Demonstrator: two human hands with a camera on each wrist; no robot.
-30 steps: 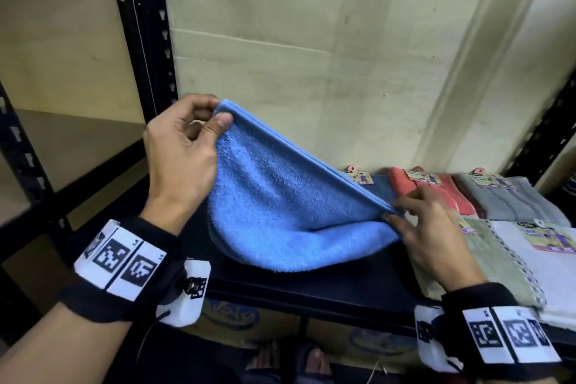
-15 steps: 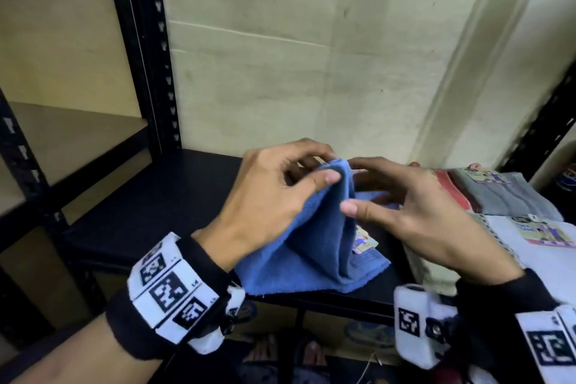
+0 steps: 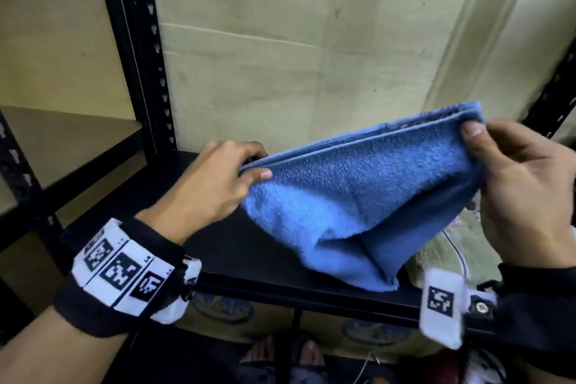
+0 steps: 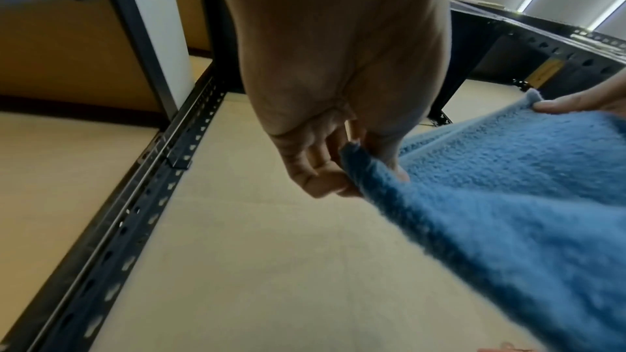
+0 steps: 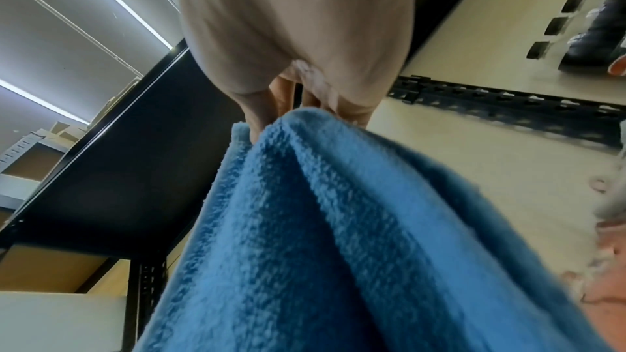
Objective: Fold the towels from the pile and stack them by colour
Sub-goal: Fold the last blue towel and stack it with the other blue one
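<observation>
Your left hand [image 3: 215,184] and right hand [image 3: 523,196] each pinch a top corner of the folded blue towel [image 3: 358,206], stretched in the air above the black shelf [image 3: 249,252]; its lower fold hangs near the shelf's front edge, beside a green towel [image 3: 436,256].

Towel [image 3: 358,196] is blue terry cloth: fuzzy, matt looped pile with a flatter woven hem band along its top edge. Rack post [image 3: 137,50] at 11 o'clock is black painted metal, punched with slots, slight sheen; shelf [image 3: 237,246] is matt black and smooth. Back panel [image 3: 296,25] looks like pale matt board, wristband [image 3: 124,274] is black fabric.
</observation>
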